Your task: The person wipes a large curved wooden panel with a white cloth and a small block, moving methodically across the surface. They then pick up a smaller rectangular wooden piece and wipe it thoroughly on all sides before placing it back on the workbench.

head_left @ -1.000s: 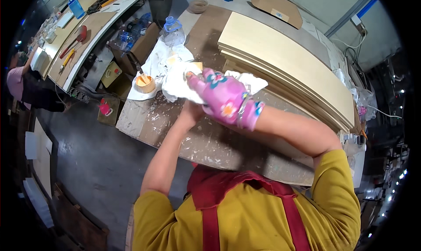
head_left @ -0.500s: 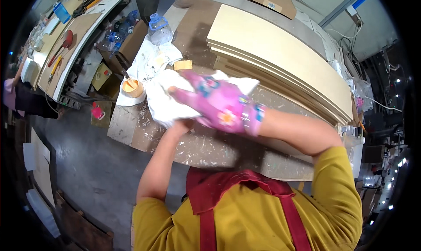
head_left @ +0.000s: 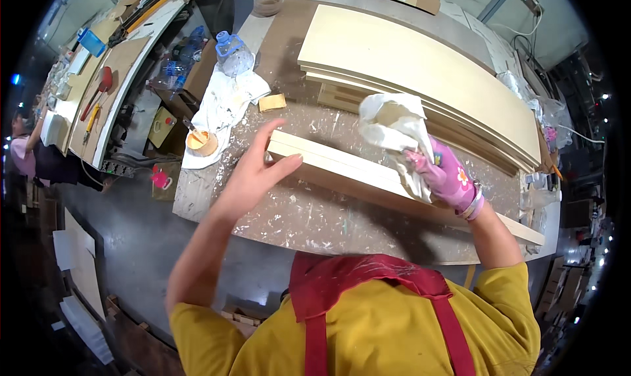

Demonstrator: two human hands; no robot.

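Observation:
A long pale wooden board (head_left: pixel 342 164) stands on edge across the workbench, with a lengthwise line along its upper edge. My bare left hand (head_left: pixel 253 169) is around its left end, thumb at the near side and fingers at the far side. In a pink flowered glove, my right hand (head_left: pixel 450 179) grips a crumpled white cloth (head_left: pixel 397 126). The cloth's lower part rests against the board's upper edge, while its loose upper part billows above the bench.
Behind lies a stack of pale panels (head_left: pixel 414 73). At left are a tub of orange-tan paste (head_left: pixel 201 143), a spread white rag (head_left: pixel 227 106), a plastic bottle (head_left: pixel 233 54) and a small tan block (head_left: pixel 272 102). A paint-spotted workbench (head_left: pixel 309 221) bears them.
My right hand has swept rightward with the cloth, from the bench's left side to the board. My left hand, earlier mostly hidden under the cloth, now shows at the board's left end.

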